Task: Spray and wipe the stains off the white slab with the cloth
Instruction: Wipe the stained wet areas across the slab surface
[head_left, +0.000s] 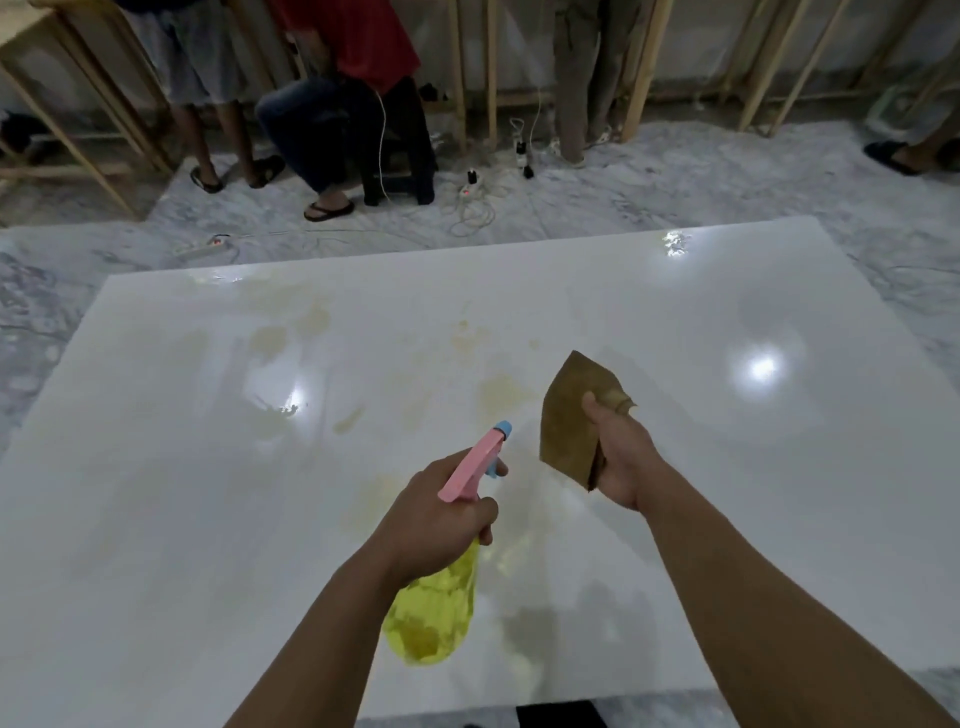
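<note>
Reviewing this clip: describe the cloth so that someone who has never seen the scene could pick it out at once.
Start at the big glossy white slab that fills most of the view. Above its near middle the right hand holds up the cloth, clear of the surface. It is a flat, folded olive-brown piece, unlike the yellow spray bottle with a pink head in the left hand.

— What sort of place is this?

— A makeshift indoor workspace, part building site. At twelve o'clock runs a bare timber stud frame (639, 67) backed by pale sheeting.

— And underfoot?

— A grey-veined marble floor (675, 176), with a large glossy white slab (675, 467) laid flat at six o'clock. Power strips (470, 184) and tangled cables trail at twelve o'clock.

— Anyone about?

— Several people in sandals (328, 209) wait by the frame at eleven o'clock, one seated on a dark stool (400, 150).
</note>
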